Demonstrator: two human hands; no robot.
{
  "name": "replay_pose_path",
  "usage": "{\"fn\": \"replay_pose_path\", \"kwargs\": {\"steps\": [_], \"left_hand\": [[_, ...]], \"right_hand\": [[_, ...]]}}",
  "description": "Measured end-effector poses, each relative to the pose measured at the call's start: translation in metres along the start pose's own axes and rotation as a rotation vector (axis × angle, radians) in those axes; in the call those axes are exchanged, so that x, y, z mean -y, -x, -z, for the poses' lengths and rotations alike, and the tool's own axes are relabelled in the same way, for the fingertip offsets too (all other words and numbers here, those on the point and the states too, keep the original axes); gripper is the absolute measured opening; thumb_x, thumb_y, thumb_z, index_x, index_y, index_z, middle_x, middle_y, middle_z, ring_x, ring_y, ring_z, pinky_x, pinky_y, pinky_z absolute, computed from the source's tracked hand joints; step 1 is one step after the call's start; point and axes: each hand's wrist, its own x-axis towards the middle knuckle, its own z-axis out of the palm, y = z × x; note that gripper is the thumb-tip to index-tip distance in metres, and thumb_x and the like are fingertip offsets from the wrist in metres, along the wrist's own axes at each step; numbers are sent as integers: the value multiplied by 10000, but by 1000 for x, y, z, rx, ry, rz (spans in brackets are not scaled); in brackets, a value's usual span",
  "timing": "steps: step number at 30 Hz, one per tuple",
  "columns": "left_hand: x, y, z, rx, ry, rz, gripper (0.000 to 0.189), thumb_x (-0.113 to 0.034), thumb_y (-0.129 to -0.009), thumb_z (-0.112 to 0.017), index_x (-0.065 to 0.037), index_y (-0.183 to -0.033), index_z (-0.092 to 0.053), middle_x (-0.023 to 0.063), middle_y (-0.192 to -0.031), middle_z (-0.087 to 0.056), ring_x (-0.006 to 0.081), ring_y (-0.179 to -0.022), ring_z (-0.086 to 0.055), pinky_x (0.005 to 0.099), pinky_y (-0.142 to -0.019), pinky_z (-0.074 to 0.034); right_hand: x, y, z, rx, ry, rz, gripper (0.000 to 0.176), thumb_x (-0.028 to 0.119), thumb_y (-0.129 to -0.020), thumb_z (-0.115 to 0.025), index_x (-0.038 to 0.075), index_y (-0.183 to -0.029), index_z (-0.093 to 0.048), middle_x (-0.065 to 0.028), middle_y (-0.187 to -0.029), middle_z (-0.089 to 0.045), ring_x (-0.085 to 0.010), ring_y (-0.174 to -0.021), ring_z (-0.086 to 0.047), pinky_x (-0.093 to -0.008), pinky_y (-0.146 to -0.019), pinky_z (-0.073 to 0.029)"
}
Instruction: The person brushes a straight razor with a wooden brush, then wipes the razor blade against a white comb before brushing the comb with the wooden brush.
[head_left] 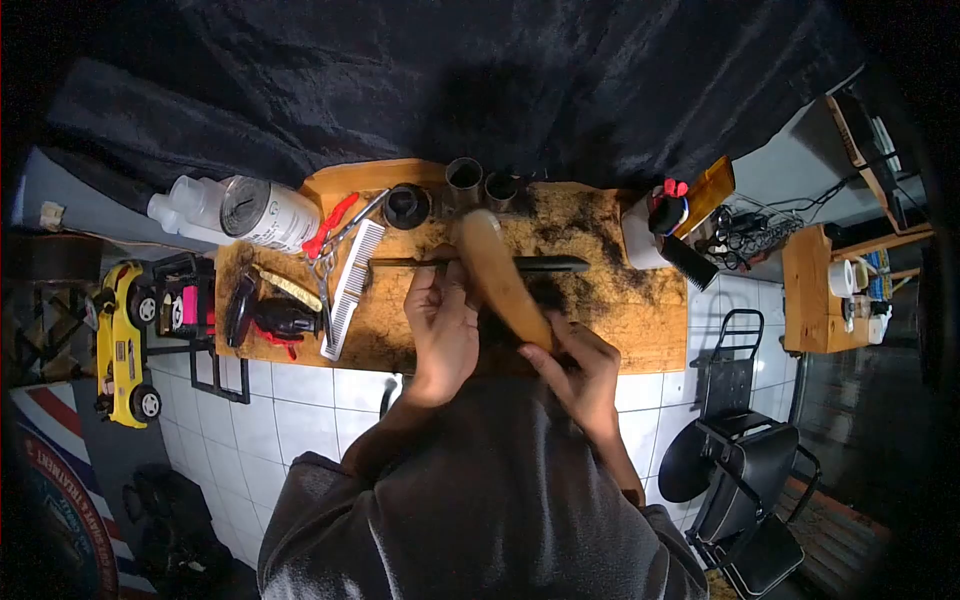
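My left hand (441, 335) is closed around a long, narrow bar (550, 264), brown at its left end and dark with a tapered tip at its right. In my right hand (582, 372) is the lower end of a curved, tan wooden-looking handle (510, 290) with a pale, blurred upper end. This handle slants up and left, crossing in front of the bar near my left fingertips. Both pieces are held over the wooden table (625, 320), where dark hair clippings lie scattered.
On the table's left are a white comb (355, 290), scissors (322, 268), red-handled pliers (330, 226), hair clippers (240, 310) and a labelled can (270, 215). Cups (463, 180) stand at the back. A white container (642, 235) holds tools at right; a black folding chair (745, 470) stands beyond.
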Motion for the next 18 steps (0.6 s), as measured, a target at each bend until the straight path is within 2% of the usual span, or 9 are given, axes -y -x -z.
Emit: {"fn": "replay_pose_path", "kwargs": {"steps": [1,2,6,9,10,13,14,17,18], "left_hand": [[1,-1,2,-5,22,3,172,-99,-968,-505,-52,-1132,-528,16,-1024,-590,109,-1011,-565,329,-902,-476],[3,-1,15,19,24,14,206,-86,-964,-501,-75,-1169,-518,55,-1123,-576,142,-1025,-578,290,-874,-498],[-7,-10,10,-42,-51,-58,237,-94,-976,-477,-64,-1210,-502,73,-1133,-557,175,-1085,-541,333,-925,-473],[-18,-13,8,-105,-46,-110,260,-109,-999,-427,-26,-1237,-492,68,-1064,-564,153,-987,-557,333,-893,-474],[-17,-16,15,-83,-8,-108,298,-105,-1005,-403,-7,-1280,-460,88,-1076,-554,148,-957,-557,316,-883,-476],[-23,-12,15,-15,-21,83,292,-115,-1006,-404,-7,-1273,-460,83,-1040,-563,135,-914,-555,294,-848,-482],[-19,-11,14,-30,-141,105,286,-142,-1002,-427,-16,-1256,-469,79,-1010,-584,135,-888,-558,282,-810,-486],[-19,-4,-4,-26,-138,244,264,-173,-991,-466,-21,-1206,-492,76,-992,-603,134,-858,-561,271,-780,-485],[-18,-2,-4,-68,-186,287,244,-193,-979,-499,-38,-1167,-505,84,-1009,-609,128,-825,-561,265,-756,-487]], "right_hand": [[-7,1,-2,-26,26,-17,438,161,-724,-803,-55,-1070,-642,-183,-806,-659,-223,-713,-657,-301,-648,-513],[-12,2,-3,-51,52,-31,441,164,-723,-804,-51,-1072,-642,-181,-805,-657,-221,-705,-652,-300,-643,-511],[-25,8,1,-169,49,-167,415,145,-750,-781,-36,-1093,-633,-150,-758,-630,-194,-646,-604,-288,-615,-490],[-30,7,13,-165,15,-316,383,118,-775,-750,-37,-1100,-621,-147,-768,-635,-188,-644,-600,-290,-617,-488],[-42,13,14,-180,-102,-282,392,101,-765,-738,-25,-1115,-615,-154,-791,-644,-201,-643,-601,-293,-620,-486],[-44,21,30,48,-64,-166,418,118,-731,-761,-9,-1107,-627,-164,-836,-658,-222,-696,-629,-300,-664,-496],[-40,19,30,63,-90,24,435,176,-705,-788,8,-1082,-650,-176,-864,-661,-271,-727,-644,-332,-690,-508],[-28,11,30,256,-39,123,433,231,-695,-797,8,-1043,-667,-187,-879,-661,-323,-742,-644,-370,-697,-514],[-26,8,27,240,-18,118,431,249,-693,-791,8,-1031,-673,-198,-878,-655,-353,-724,-630,-389,-674,-510]]}}
